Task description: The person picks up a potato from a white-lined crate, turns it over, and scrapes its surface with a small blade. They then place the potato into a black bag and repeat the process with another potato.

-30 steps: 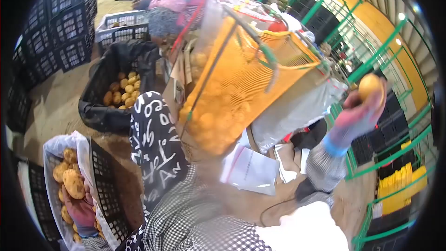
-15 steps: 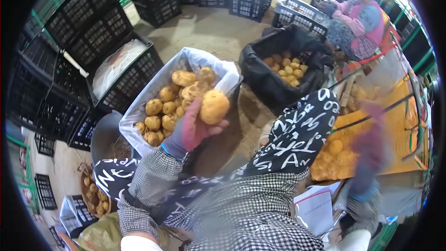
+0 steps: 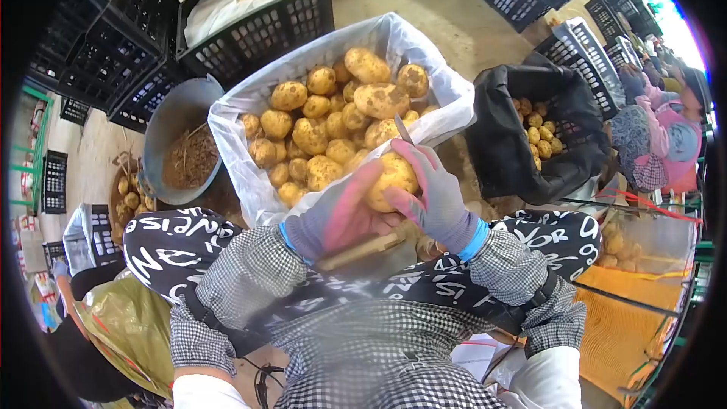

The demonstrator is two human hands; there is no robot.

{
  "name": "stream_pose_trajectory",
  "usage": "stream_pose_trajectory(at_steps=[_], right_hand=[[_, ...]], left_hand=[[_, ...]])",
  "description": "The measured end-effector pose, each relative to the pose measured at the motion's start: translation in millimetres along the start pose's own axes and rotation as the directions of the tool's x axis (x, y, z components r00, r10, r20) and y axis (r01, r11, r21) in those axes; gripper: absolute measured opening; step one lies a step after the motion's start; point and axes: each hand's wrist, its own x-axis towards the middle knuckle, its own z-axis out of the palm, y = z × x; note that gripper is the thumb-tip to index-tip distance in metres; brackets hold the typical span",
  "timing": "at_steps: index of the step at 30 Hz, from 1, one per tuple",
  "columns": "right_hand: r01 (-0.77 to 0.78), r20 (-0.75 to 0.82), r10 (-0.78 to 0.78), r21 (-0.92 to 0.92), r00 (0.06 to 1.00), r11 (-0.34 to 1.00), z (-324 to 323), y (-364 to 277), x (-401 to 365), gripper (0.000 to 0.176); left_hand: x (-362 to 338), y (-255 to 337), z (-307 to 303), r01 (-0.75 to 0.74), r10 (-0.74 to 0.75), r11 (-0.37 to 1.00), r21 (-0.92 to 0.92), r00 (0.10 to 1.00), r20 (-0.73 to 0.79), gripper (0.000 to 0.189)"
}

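Note:
A large yellow potato (image 3: pixel 394 180) is in front of my lap, gripped by my left hand (image 3: pixel 344 208) in a pink and grey glove. My right hand (image 3: pixel 435 193), gloved alike, is closed on a small knife (image 3: pixel 404 130); its thin grey blade points up past the index finger, and the handle is hidden. The right thumb presses on the potato's near side. Just beyond both hands stands a crate lined with white plastic (image 3: pixel 233 148), heaped with soil-marked potatoes (image 3: pixel 310 135).
A black-lined crate (image 3: pixel 496 132) with potatoes stands to the right, near a co-worker (image 3: pixel 666 136). An orange mesh bag (image 3: pixel 625 326) lies at my right. A grey tub (image 3: pixel 163 140) with soil is on the left. Black crates (image 3: pixel 257 30) stand beyond.
My right hand has come from the orange bag to the potato, a knife now showing in it. My left hand has drawn the potato toward my lap. The view has turned right.

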Motion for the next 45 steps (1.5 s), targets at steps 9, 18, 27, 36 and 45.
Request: stream_pose_trajectory(at_steps=[9, 18, 27, 36, 45], right_hand=[[-0.145, -0.132, 0.191, 0.297, 0.973, 0.944, -6, 20, 19, 0.044], [-0.276, 0.181, 0.212, 0.514, 0.96, 0.812, 8, 14, 12, 0.049], [-0.292, 0.102, 0.292, 0.614, 0.951, 0.734, 3, 20, 22, 0.048], [-0.215, 0.042, 0.217, 0.401, 0.975, 0.891, 6, 26, 13, 0.045], [-0.167, 0.032, 0.164, 0.213, 0.986, 0.963, 16, 38, 18, 0.07]], left_hand=[[18, 11, -6, -0.046, 0.01, 0.96, -0.276, 0.992, -0.129, 0.052], [29, 7, -27, -0.134, 0.075, 0.978, -0.16, 0.94, -0.332, 0.046], [34, 17, -42, 0.038, -0.071, 0.901, -0.432, 0.996, -0.061, 0.058], [40, 14, -45, 0.081, -0.205, 0.788, -0.61, 0.969, -0.136, 0.05], [35, 7, -28, 0.145, -0.352, 0.751, -0.644, 0.913, -0.205, 0.051]])
